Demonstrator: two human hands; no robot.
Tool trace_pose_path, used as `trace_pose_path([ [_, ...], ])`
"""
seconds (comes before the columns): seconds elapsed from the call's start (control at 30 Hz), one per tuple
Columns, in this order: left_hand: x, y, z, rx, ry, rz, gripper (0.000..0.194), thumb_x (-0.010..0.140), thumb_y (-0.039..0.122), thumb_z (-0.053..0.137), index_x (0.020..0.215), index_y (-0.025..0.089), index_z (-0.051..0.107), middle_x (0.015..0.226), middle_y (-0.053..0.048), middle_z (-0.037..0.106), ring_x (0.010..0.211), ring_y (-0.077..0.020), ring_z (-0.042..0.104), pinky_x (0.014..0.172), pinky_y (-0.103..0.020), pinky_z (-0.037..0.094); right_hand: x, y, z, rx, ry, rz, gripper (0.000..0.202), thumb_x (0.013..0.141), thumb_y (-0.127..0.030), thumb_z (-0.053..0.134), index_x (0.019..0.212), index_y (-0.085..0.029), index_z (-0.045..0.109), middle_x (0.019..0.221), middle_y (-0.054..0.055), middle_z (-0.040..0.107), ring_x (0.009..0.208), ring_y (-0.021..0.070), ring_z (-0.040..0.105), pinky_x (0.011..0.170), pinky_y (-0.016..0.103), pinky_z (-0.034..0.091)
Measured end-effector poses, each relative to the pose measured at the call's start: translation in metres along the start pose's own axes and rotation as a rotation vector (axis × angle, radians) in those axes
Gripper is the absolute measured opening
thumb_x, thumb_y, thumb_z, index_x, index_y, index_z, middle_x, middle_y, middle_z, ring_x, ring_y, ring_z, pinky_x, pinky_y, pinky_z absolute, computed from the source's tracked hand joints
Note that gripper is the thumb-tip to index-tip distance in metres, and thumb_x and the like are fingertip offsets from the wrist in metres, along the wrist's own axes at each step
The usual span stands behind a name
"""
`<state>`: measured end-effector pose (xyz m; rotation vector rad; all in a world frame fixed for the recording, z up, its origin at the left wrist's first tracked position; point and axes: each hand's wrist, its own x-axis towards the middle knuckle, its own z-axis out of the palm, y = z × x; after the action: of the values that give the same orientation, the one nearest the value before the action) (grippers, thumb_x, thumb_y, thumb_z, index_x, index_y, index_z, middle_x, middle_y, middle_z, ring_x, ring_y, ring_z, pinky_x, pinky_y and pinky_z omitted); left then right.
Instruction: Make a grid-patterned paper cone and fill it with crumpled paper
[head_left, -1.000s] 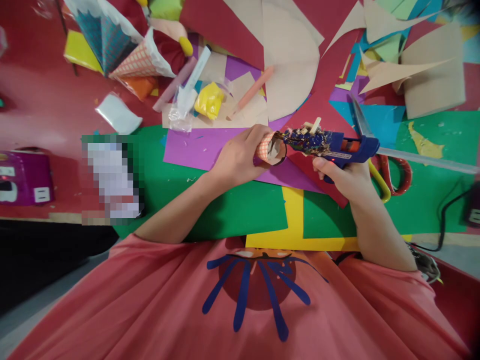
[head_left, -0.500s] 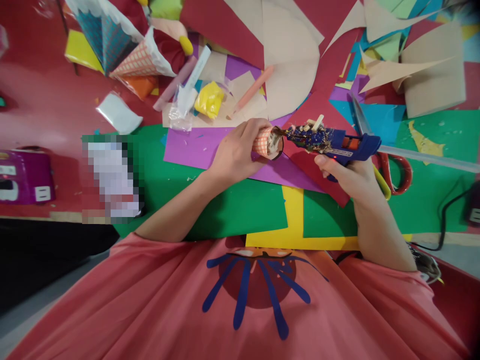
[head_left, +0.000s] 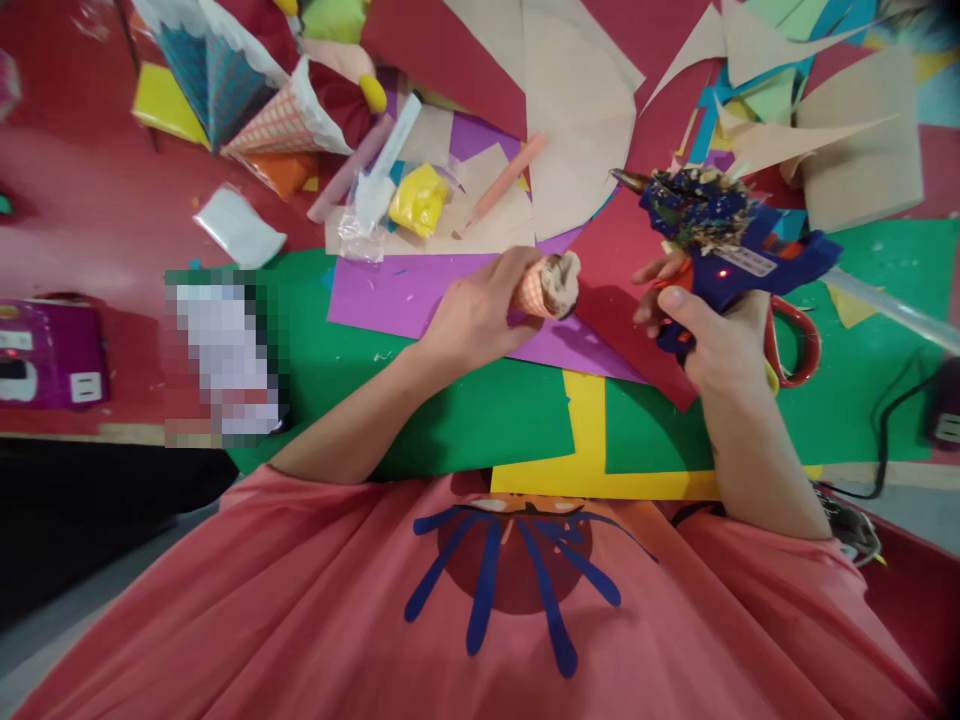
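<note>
My left hand is wrapped round a small orange-and-white checked paper cone, tipped so its wide end faces right. Crumpled whitish stuffing fills that opening. In my right hand is a blue hot glue gun, its front crusted with glitter and scraps and a red light lit. Its nozzle points up and left, apart from the cone. A clear glue stick sticks out of the gun's back. Scissors with red handles lie partly hidden beneath my right hand.
Green card, purple card and cut beige paper cover the red table. Finished-looking checked cones, a yellow clay packet and a white packet lie at upper left. A purple device sits far left.
The glue gun has moved up and right, its nozzle leaving the cone's opening. The cone has turned slightly, with its mouth more toward the camera.
</note>
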<state>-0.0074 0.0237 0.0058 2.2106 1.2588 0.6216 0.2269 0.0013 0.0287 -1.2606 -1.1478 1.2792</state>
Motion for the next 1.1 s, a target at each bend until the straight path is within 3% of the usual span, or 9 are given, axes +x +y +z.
trace_pose_path([
  [0.07,-0.005,0.009,0.001,0.089,-0.069,0.053,0.043,0.08,0.025,0.061,0.12,0.018,0.05,0.113,-0.009,0.067,0.099,-0.0224,0.067,0.074,-0.029,0.051,-0.004,0.003,0.012,-0.031,0.05,0.025,0.023,0.072,-0.038,0.077,0.084,-0.024,0.063,0.087,0.0,0.069,0.057,0.0115,0.06,0.049,0.027,0.049],
  [0.2,-0.011,0.021,0.005,0.212,-0.073,0.083,0.04,0.083,0.025,0.061,0.121,0.017,0.052,0.108,-0.008,0.069,0.092,-0.0207,0.069,0.069,-0.027,0.05,-0.012,0.006,0.031,-0.125,0.018,0.087,0.031,0.069,-0.046,0.078,0.081,-0.023,0.06,0.074,-0.001,0.066,0.057,0.0129,0.058,0.057,0.031,0.054],
  [0.43,-0.01,0.02,0.006,0.251,-0.104,0.048,0.039,0.084,0.025,0.059,0.122,0.017,0.052,0.106,-0.009,0.069,0.091,-0.0219,0.069,0.068,-0.028,0.051,-0.013,-0.001,0.033,-0.222,0.048,0.056,0.029,0.065,-0.035,0.081,0.079,-0.024,0.058,0.074,-0.002,0.065,0.069,0.0161,0.063,0.073,0.035,0.057],
  [0.63,-0.01,0.018,0.009,0.226,-0.081,0.069,0.036,0.084,0.028,0.06,0.118,0.018,0.055,0.1,-0.008,0.07,0.086,-0.0231,0.069,0.066,-0.03,0.05,-0.012,0.006,0.035,-0.069,0.044,0.151,0.018,0.07,-0.027,0.076,0.069,-0.022,0.059,0.054,-0.005,0.054,0.045,0.0087,0.047,0.047,0.027,0.046],
  [0.73,-0.007,0.014,0.009,0.127,-0.076,-0.03,0.036,0.083,0.033,0.063,0.116,0.022,0.054,0.101,-0.007,0.069,0.088,-0.0234,0.068,0.069,-0.031,0.05,-0.008,0.005,0.028,0.011,0.107,0.106,0.014,0.072,-0.021,0.073,0.072,-0.021,0.059,0.056,-0.005,0.055,0.043,0.0074,0.046,0.042,0.025,0.041],
  [0.83,-0.003,0.006,0.008,-0.038,-0.048,-0.144,0.042,0.081,0.035,0.065,0.118,0.023,0.05,0.103,-0.006,0.067,0.093,-0.0234,0.067,0.075,-0.032,0.051,0.001,0.001,0.013,0.037,0.262,-0.016,0.015,0.071,-0.015,0.071,0.075,-0.022,0.059,0.06,-0.005,0.057,0.042,0.0069,0.047,0.039,0.023,0.038],
  [0.9,0.0,0.0,0.007,-0.164,-0.001,-0.128,0.046,0.079,0.039,0.067,0.117,0.021,0.048,0.107,-0.006,0.063,0.1,-0.0238,0.064,0.083,-0.035,0.051,0.007,-0.004,0.0,0.02,0.306,-0.069,0.016,0.07,-0.012,0.07,0.076,-0.022,0.06,0.063,-0.004,0.06,0.043,0.0074,0.051,0.039,0.023,0.039],
  [1.0,0.005,-0.008,0.004,-0.319,0.041,-0.044,0.045,0.081,0.044,0.065,0.115,0.02,0.05,0.108,-0.006,0.061,0.107,-0.0239,0.061,0.091,-0.04,0.05,0.012,-0.009,-0.014,-0.046,0.262,-0.085,0.009,0.074,-0.017,0.069,0.079,-0.021,0.063,0.086,0.0,0.067,0.046,0.0076,0.057,0.036,0.023,0.036],
  [1.1,0.008,-0.014,0.002,-0.425,0.025,0.002,0.041,0.082,0.045,0.065,0.113,0.021,0.053,0.107,-0.005,0.061,0.106,-0.0232,0.061,0.092,-0.042,0.051,0.008,-0.012,-0.021,-0.009,0.172,-0.094,0.005,0.079,-0.024,0.068,0.076,-0.022,0.065,0.085,0.0,0.067,0.043,0.008,0.055,0.035,0.025,0.035],
])
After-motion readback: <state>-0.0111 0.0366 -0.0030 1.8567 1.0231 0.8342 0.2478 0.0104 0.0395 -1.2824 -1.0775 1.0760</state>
